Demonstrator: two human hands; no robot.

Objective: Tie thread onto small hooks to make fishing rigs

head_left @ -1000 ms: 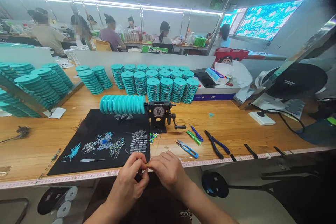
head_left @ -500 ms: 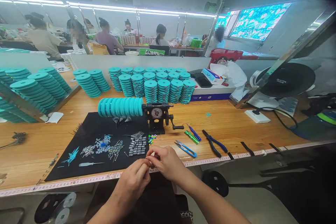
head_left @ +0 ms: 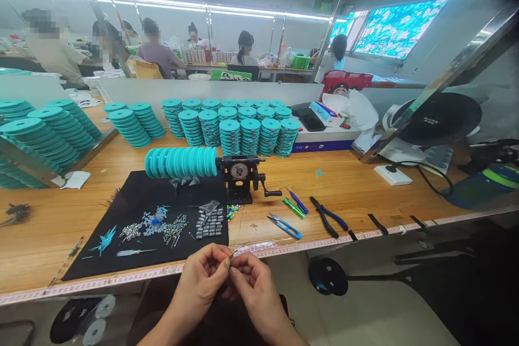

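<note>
My left hand (head_left: 205,278) and my right hand (head_left: 257,289) meet fingertip to fingertip over the table's front edge. Both are closed in a pinch. Whatever lies between the fingers is too small to make out. Just left of them is a black mat (head_left: 172,251) bearing grey cylindrical pieces (head_left: 208,225), metal pins (head_left: 175,231), small silvery parts (head_left: 130,231), clear bluish pieces (head_left: 154,221) and blue thin sticks (head_left: 105,239). A small clear-handled screwdriver (head_left: 132,252) lies there too. Behind stands a black hand-cranked winder (head_left: 240,173) with teal spools (head_left: 180,162) on its shaft.
Right of my hands lie blue thread snips (head_left: 286,226), a green tube (head_left: 293,208), a blue pen-like tool (head_left: 298,201) and pliers (head_left: 329,216). Stacked teal spools (head_left: 230,138) line the back. A measuring tape (head_left: 162,270) runs along the front edge. Several people sit beyond the partition.
Both hands have come lower and nearer to me, with the right hand turned so its fingers meet the left's over the edge. The view has shifted slightly. Items on the table appear unmoved.
</note>
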